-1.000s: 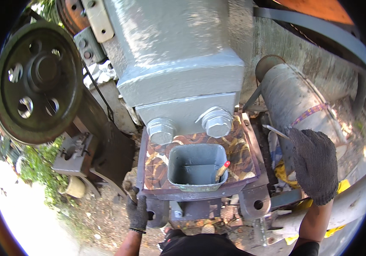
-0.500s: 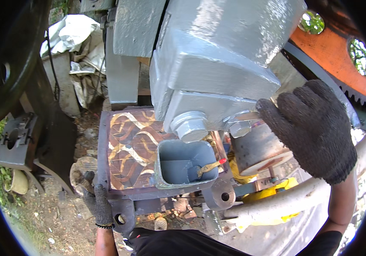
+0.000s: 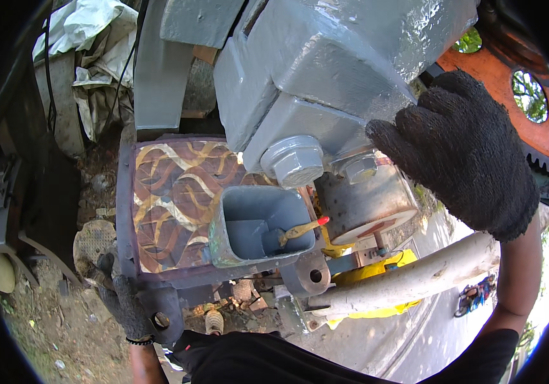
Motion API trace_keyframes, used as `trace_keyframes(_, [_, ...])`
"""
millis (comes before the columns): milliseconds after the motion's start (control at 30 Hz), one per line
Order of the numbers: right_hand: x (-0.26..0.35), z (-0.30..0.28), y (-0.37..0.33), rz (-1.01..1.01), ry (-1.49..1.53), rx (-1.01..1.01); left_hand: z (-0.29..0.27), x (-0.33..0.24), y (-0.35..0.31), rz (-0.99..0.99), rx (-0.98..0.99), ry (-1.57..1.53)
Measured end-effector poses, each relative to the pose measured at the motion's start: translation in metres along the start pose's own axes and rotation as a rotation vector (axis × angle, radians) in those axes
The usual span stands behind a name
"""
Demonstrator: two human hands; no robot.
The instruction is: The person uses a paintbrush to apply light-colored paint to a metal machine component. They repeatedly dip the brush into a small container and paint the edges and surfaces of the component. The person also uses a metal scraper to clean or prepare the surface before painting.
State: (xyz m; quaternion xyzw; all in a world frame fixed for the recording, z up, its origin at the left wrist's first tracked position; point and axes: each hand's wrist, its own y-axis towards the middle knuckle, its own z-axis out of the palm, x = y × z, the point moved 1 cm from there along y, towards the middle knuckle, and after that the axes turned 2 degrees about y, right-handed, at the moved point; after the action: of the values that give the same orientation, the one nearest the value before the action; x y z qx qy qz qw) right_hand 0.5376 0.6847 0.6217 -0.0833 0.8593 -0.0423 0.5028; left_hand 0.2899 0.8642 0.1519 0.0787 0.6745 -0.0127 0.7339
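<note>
Hands are gloved: the right hand (image 3: pixel 457 153) curls beside the machine (image 3: pixel 345 77), its grip hidden; the left hand (image 3: pixel 124 301) bends near the front-left corner of the mat (image 3: pixel 172 205), hold unclear. The tub (image 3: pixel 265 205), brush (image 3: pixel 303 229) inside, stands near the mat's front edge, with room leftward.

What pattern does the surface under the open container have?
The surface has wavy, crossing cream and golden-tan bands on brown; the head view shows it best.

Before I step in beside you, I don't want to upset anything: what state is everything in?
Container: open, upright
Red-tipped handle: leaning inside container
Patterned mat: spread flat
Large bolt: coated grey
White sheet: crumpled
Left hand: gloved, grip unclear
Right hand: gloved, raised, grip hidden
</note>
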Motion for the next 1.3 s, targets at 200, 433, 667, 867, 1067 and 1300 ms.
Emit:
trace_keyframes(200, [-0.009, 0.008, 0.0, -0.049, -0.054, -0.011, 0.01, -0.012, -0.021, -0.019, -0.093, -0.096])
trace_keyframes(433, [-0.014, 0.007, -0.004, -0.104, -0.231, 0.031, 0.0, 0.007, -0.005, -0.037, -0.202, 0.014])
trace_keyframes(667, [-0.024, 0.006, -0.027, -0.039, -0.13, 0.023, 0.003, 0.017, 0.004, -0.028, -0.165, -0.137])
trace_keyframes(867, [-0.012, -0.004, -0.063, 0.121, -0.125, 0.025, 0.003, 0.016, 0.004, -0.063, -0.187, -0.098])
trace_keyframes(1067, [0.048, 0.02, -0.13, 0.472, 0.019, -0.169, -0.005, 0.014, 0.0, -0.01, -0.085, -0.007])
trace_keyframes(1300, [0.246, 0.13, -0.14, 1.614, 1.542, -0.776, -0.005, -0.003, 0.005, -0.07, -0.02, -0.053])
